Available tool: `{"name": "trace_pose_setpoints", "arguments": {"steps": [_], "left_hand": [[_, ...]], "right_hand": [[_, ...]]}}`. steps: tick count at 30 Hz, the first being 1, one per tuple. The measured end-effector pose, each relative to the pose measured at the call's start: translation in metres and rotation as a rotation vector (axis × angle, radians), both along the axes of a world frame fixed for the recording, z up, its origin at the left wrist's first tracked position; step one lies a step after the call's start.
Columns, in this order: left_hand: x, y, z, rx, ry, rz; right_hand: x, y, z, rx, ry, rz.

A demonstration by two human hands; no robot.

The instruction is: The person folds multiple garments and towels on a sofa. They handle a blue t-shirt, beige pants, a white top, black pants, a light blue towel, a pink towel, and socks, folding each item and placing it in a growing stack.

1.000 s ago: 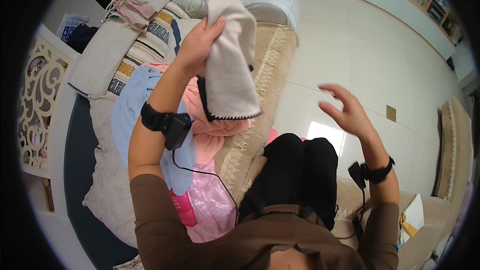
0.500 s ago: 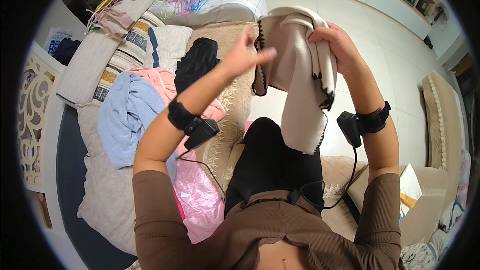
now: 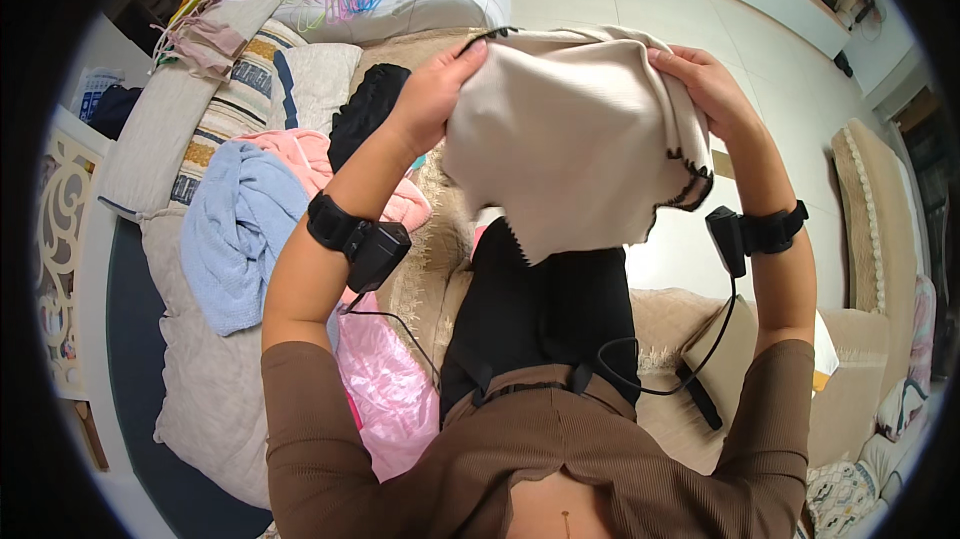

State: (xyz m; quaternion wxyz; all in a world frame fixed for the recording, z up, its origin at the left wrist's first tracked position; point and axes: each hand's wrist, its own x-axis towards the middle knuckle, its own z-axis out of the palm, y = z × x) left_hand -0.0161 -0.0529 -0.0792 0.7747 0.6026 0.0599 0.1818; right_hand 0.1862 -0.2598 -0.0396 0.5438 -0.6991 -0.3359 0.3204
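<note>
One cream cloth (image 3: pixel 570 139) hangs between left hand (image 3: pixel 432 94) and right hand (image 3: pixel 712 91).

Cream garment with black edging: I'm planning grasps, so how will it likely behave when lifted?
The cream garment is probably floppy: it hangs in folds from the left hand and right hand. It seems light for its size, since its fabric looks thin.

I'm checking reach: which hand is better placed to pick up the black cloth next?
Probably the left hand: it is nearer the black cloth than the right hand. Both hold the cream cloth, so either must let go.
</note>
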Motion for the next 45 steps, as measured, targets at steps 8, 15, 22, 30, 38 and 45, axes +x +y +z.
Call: {"name": "trace_pose_setpoints", "arguments": {"steps": [8, 15, 22, 30, 38, 45], "left_hand": [[0.003, -0.099, -0.030, 0.803, 0.008, 0.193], [0.027, -0.075, -0.051, 0.124, 0.023, 0.319], [0.027, -0.082, -0.049, 0.045, 0.125, 0.179], [0.022, -0.083, -0.035, 0.048, 0.031, 0.307], [0.015, -0.061, -0.005, -0.334, 0.022, 0.261], [0.004, -0.046, 0.005, -0.416, 0.277, -0.002]], "right_hand": [[-0.040, 0.023, -0.011, 0.217, 0.433, 0.009], [-0.070, 0.016, -0.038, 0.343, -0.163, 0.326], [-0.098, -0.004, -0.049, -0.108, -0.743, 0.106], [-0.078, -0.007, -0.069, -0.047, -1.025, -0.167], [-0.086, -0.014, -0.062, 0.206, -0.307, 0.009], [-0.058, -0.012, -0.069, 0.225, 0.220, 0.007]]}}
